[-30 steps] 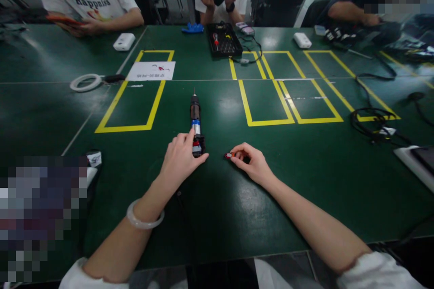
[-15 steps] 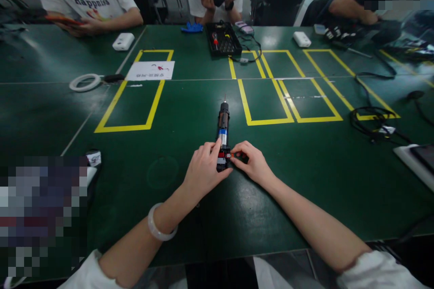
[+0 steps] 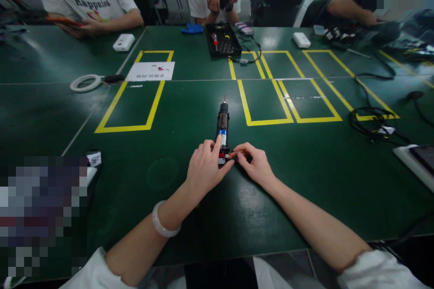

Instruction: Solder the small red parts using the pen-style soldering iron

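An electric screwdriver (image 3: 223,122) lies on the green table, its thin bit pointing away from me and its insides exposed: a blue and silver motor section and a red part near the rear. My left hand (image 3: 206,165) rests around its rear half from the left, index finger on the silver part and thumb at the near end. From the right, my right hand (image 3: 256,162) pinches a small orange piece (image 3: 232,156), perhaps a wire or plug, against the side of the tool. Fingers partly hide where the piece meets the tool.
Yellow tape frames (image 3: 269,122) mark the table (image 3: 190,99). Across from me stands a black tray (image 3: 224,49) with a red screwdriver; several people sit there. A white paper (image 3: 151,71) and white cable coil (image 3: 85,83) lie left, a black cable coil (image 3: 373,124) right.
My left thumb has shifted slightly right, closer to the orange piece. My right fingers have moved a little, still pinching it. The screwdriver has hardly moved.
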`<state>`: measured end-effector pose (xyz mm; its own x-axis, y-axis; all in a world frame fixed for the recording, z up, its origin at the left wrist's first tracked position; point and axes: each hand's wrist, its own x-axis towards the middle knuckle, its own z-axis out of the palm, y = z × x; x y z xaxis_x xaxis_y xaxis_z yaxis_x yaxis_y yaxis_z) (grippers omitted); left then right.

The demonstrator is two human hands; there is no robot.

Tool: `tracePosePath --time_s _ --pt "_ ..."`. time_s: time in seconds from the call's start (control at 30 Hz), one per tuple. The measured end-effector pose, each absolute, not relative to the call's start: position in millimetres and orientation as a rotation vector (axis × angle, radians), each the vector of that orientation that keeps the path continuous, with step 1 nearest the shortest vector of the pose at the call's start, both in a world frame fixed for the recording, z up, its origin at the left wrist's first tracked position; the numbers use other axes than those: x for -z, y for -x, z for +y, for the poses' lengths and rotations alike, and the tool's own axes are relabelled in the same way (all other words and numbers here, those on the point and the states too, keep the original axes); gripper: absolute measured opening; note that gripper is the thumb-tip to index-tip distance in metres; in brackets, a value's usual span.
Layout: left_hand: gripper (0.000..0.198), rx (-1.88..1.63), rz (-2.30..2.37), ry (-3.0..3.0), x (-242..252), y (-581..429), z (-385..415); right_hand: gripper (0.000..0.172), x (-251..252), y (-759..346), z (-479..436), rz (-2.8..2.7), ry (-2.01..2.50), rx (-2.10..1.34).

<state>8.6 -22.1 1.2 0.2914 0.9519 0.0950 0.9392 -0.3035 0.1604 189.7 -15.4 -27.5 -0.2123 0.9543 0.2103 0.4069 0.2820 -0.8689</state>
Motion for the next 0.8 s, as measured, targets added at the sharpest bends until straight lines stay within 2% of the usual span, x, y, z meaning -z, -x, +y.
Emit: tracePosePath --time_s 0.27,0.5,0.8 --pt "0.068 -0.148 1.903 -2.491 -10 -8 -14 0.021 35 -190 -15 -1.776 1.077 -1.071" --pt "0.068 -0.114 1.9 -2.573 -12 8 -10 0.02 32 -190 -14 -1.831 1.057 -1.066" --pt "0.07 0.083 2.159 -2.411 -14 75 2 0.017 35 -193 -14 -1.813 1.074 -1.153"
